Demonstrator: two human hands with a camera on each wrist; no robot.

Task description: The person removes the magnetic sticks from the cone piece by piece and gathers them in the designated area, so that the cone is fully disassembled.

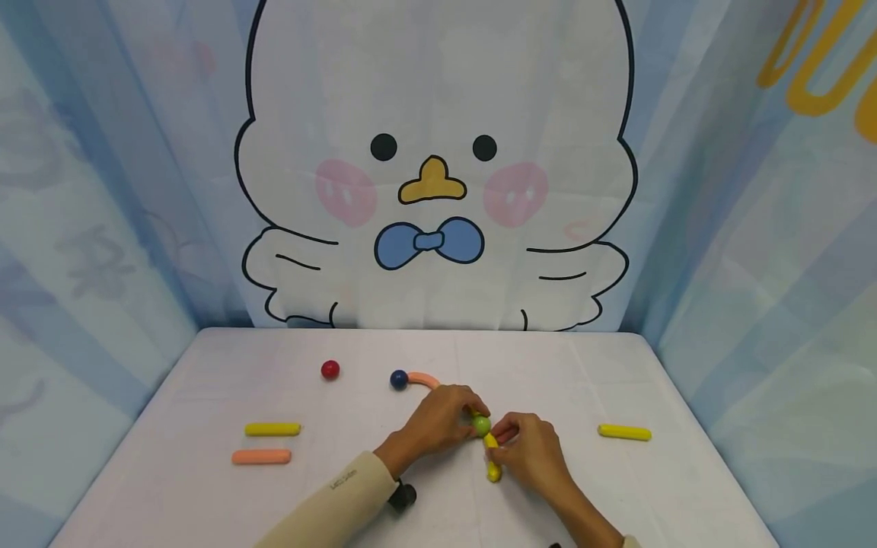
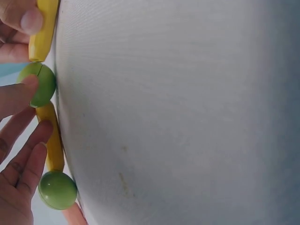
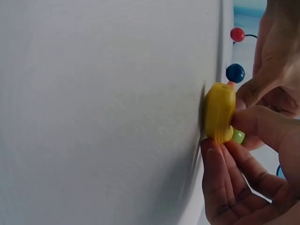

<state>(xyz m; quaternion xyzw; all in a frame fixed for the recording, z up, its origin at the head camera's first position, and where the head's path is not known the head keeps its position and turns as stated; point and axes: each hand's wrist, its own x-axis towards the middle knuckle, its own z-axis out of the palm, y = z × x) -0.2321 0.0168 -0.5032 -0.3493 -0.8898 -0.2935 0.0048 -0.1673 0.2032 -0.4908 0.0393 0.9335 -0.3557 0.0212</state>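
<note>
1. White desk (image 1: pixel 548 373), with a cartoon-printed backdrop (image 1: pixel 438 76) past its far edge.
2. Right hand (image 1: pixel 534 453), angled in from near right: thumb and fingers pinch a yellow stick (image 1: pixel 493 457), long axis running near to far, its far end touching or just short of a green ball (image 1: pixel 482 425), far-left of these fingers.
3. Left hand (image 1: pixel 445 420), angled in from near left, is nearer that ball and pinches it.
4. Beyond the ball, a second yellow stick (image 2: pixel 56 147) and second green ball (image 2: pixel 57 190) lead towards a curved orange piece (image 1: pixel 423 379).
</note>
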